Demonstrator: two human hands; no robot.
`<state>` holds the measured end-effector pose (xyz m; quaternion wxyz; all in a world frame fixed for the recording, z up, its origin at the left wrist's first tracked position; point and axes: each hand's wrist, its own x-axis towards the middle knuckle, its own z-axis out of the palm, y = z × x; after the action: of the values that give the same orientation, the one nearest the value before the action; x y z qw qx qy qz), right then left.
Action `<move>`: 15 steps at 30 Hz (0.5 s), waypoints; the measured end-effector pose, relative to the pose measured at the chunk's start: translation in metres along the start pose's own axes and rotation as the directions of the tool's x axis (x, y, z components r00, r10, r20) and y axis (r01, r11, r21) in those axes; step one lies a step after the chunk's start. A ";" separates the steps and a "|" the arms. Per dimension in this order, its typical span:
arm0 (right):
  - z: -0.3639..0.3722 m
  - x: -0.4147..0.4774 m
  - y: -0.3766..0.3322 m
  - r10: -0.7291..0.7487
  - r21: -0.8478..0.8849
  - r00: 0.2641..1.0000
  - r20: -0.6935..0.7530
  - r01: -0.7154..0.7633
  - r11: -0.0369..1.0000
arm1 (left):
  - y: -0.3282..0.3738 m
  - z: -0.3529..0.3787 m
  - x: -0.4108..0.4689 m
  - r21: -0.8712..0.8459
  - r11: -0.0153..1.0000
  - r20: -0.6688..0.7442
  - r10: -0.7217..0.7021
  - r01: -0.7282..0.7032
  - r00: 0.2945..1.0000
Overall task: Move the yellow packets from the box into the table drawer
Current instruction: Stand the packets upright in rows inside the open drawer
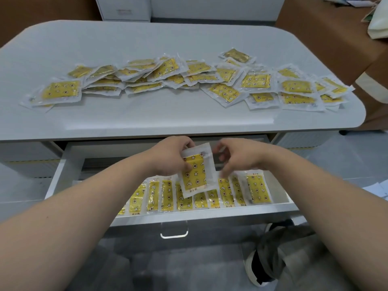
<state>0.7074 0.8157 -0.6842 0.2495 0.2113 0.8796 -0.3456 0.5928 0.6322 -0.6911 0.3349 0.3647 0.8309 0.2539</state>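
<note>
Both forearms reached forward, hands close together; left hand [168,157] pinched a packet [196,175], right hand [237,158] fingers curled, grip unclear.

Your grey desk [168,116] fills the upper frame, with a loose band of yellow packets [255,80] strewn across its middle.

Single head-worn wide-angle view; it is looking forward and down from close above the drawer [231,214] at frame centre; the table [168,116] is filling the upper half; straight edges are bowing outward.
</note>
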 end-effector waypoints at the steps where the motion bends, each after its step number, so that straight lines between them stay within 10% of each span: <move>1: 0.000 -0.004 -0.006 -0.067 0.133 0.998 -0.003 0.066 0.989 | 0.002 0.001 0.000 -0.013 1.000 -0.008 0.005 -0.005 1.000; 7: 0.011 -0.002 -0.013 -0.152 0.184 0.971 -0.184 0.186 0.965 | 0.002 0.007 0.001 -0.036 0.999 -0.062 -0.011 0.009 0.998; 15: 0.007 0.005 -0.001 -0.089 -0.001 0.993 0.078 0.090 0.996 | 0.005 0.020 0.001 -0.199 0.980 -0.083 -0.016 -0.001 0.996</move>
<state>0.7051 0.8115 -0.6908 0.2685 0.1574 0.8785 -0.3624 0.6088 0.6396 -0.7010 0.3354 0.3152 0.8161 0.3495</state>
